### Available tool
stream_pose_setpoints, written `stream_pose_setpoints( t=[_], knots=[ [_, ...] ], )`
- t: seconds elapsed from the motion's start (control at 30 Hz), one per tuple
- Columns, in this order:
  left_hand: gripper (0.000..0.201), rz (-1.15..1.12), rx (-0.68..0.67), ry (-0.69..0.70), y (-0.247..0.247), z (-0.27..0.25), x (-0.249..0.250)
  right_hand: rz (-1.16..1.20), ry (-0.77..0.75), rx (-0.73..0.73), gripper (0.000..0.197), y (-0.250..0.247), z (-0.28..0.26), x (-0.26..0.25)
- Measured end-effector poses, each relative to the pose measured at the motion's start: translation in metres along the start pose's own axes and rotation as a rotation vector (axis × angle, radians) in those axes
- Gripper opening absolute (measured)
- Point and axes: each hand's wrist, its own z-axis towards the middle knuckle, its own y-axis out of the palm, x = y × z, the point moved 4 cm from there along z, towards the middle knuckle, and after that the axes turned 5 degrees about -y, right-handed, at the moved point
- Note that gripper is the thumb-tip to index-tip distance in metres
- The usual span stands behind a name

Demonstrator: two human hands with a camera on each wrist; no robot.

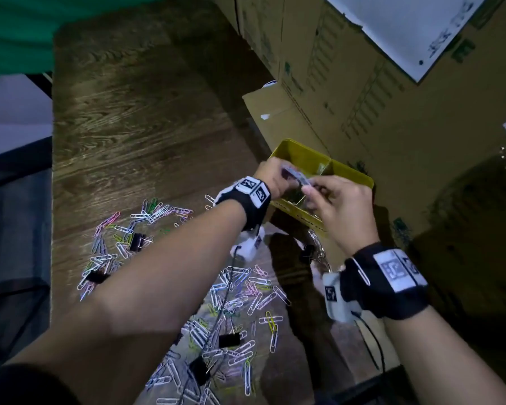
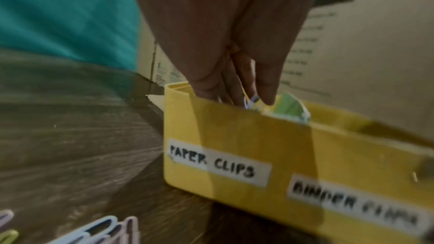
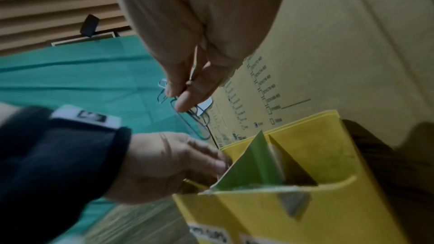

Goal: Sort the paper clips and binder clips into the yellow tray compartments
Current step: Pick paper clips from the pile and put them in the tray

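Note:
The yellow tray (image 1: 354, 173) stands at the table's far right, against cardboard boxes. Its front wall (image 2: 234, 136) carries the labels "PAPER CLIPS" on the left and "BINDER CLIPS" on the right, and a green divider (image 2: 291, 108) splits it. Both hands hover over it. My left hand (image 1: 281, 173) dips its fingertips (image 2: 265, 99) into the paper clip compartment, with a pale paper clip (image 2: 250, 102) pinched between them. Just above, my right hand (image 3: 180, 96) pinches a small bunch of paper clips (image 3: 195, 112). Loose coloured paper clips (image 1: 246, 290) and black binder clips (image 1: 136, 242) lie scattered on the wooden table (image 1: 143, 127).
Tall cardboard boxes (image 1: 362, 97) rise directly behind and to the right of the tray. A green cloth (image 1: 18, 33) hangs at the far left. More binder clips (image 1: 229, 340) lie among the near pile under my left forearm. A cable (image 1: 374, 340) trails from my right wrist.

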Motion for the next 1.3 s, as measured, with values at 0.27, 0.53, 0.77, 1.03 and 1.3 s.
stream_pose_setpoints(
  t=[0.27, 0.53, 0.77, 1.03, 1.3],
  knots=[
    [0.022, 0.145, 0.061, 0.383, -0.001, -0.052, -0.010, -0.260, 0.136, -0.278, 0.017, 0.025, 0.059, 0.017],
    [0.034, 0.326, -0.188, 0.359, 0.024, -0.160, -0.086, -0.606, 0.152, -0.524, 0.019, 0.067, 0.070, 0.021],
    [0.026, 0.702, -0.397, 0.414, 0.071, -0.240, -0.145, -0.629, 0.136, -0.591, 0.031, 0.074, 0.061, 0.016],
    [0.021, 0.726, -0.316, 0.359, 0.080, -0.256, -0.166, -0.398, -0.133, -0.579, 0.026, 0.084, 0.019, -0.007],
    [0.032, 0.826, -0.184, 0.143, 0.033, -0.253, -0.180, -0.566, 0.009, -1.154, 0.035, 0.104, -0.087, 0.008]
  ],
)
